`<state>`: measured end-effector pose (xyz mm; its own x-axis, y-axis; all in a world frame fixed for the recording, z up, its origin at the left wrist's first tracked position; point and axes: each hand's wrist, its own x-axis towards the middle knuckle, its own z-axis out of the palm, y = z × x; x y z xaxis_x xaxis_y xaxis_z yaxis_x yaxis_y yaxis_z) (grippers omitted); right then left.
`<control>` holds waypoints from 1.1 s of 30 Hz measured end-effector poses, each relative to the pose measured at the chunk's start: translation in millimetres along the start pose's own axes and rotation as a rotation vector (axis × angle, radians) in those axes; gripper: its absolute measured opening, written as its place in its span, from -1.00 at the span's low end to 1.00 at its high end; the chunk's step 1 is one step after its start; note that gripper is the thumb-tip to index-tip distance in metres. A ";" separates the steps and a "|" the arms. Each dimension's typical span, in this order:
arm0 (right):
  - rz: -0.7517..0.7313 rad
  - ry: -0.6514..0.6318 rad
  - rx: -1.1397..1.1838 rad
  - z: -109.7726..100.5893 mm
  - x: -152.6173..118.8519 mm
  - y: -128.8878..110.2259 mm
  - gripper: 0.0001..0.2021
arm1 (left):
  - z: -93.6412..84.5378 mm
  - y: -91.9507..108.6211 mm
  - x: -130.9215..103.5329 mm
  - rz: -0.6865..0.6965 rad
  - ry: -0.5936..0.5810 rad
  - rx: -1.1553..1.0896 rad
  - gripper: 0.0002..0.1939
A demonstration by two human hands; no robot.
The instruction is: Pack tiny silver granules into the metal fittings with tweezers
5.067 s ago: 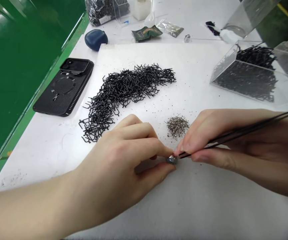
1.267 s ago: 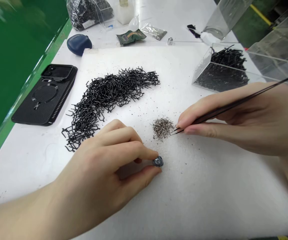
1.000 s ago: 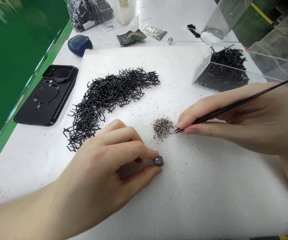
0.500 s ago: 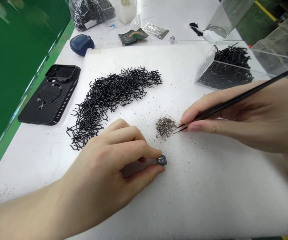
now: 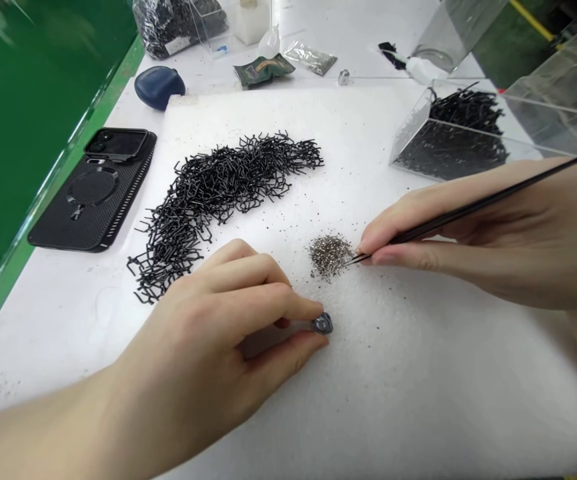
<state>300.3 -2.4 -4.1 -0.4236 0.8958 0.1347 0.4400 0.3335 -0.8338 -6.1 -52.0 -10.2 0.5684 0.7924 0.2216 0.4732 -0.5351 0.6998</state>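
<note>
Between the thumb and index finger of my left hand [image 5: 228, 333] is a small dark, shiny block [image 5: 323, 323], held just above or on the white mat [image 5: 418, 400]. My right hand [image 5: 483, 233] grips black tweezers [image 5: 468, 207] like a pen. Their tips reach the right edge of a little heap of tiny metallic bits [image 5: 329, 255]; whether they pinch one is too small to tell. Behind my left hand, a curved pile of thin black bent pieces [image 5: 228, 177] spreads across the mat.
A black phone in a case [image 5: 93, 190] lies at left, near a dark blue rounded object [image 5: 159, 87]. At back right stands a clear box [image 5: 418, 137] of black pieces. A green packet [image 5: 264, 70], a clear bag [image 5: 313, 59] and a small metallic block [image 5: 343, 77] lie along the back.
The tweezer tips have moved slightly left toward the heap and look closer together. My left hand keeps its hold on the dark block, which is tilted slightly differently.
</note>
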 end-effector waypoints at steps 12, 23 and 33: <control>0.000 -0.013 0.046 0.5 0.8 -1.2 -0.90 | -0.4 0.9 1.8 -0.014 -0.005 -0.003 -0.83; 0.026 0.008 0.043 0.0 1.8 -2.5 -0.87 | -1.2 2.3 2.3 -0.029 -0.027 0.034 -0.82; 0.014 -0.001 0.019 0.7 1.1 -1.9 -0.95 | -1.6 1.6 2.4 -0.012 -0.027 0.026 -0.84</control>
<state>298.4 -2.2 -2.7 -0.4178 0.9002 0.1225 0.4308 0.3151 -0.8456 -5.0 -50.5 -7.5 0.5803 0.7907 0.1952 0.4970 -0.5337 0.6842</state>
